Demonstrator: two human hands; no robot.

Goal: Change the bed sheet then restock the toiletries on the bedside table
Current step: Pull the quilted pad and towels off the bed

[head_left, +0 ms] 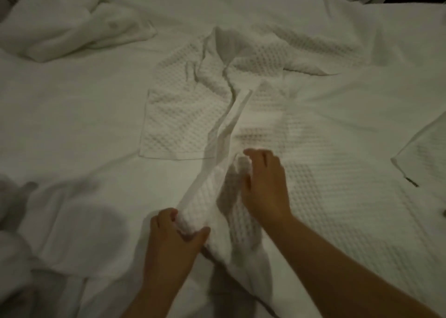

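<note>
The task looks to be in its early part: the left hand grips a bunched fold of the waffle blanket lying across the bed sheet, while the right hand rests on it, fingers loosely curled. The bed remains rumpled, a crumpled sheet sits at its far side, and no toiletries or bedside table are in view, so restocking seems not yet begun.

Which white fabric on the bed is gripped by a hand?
The waffle-textured robe: the left hand grips its bunched edge. The smooth sheet and the crumpled bundle lie untouched.
</note>
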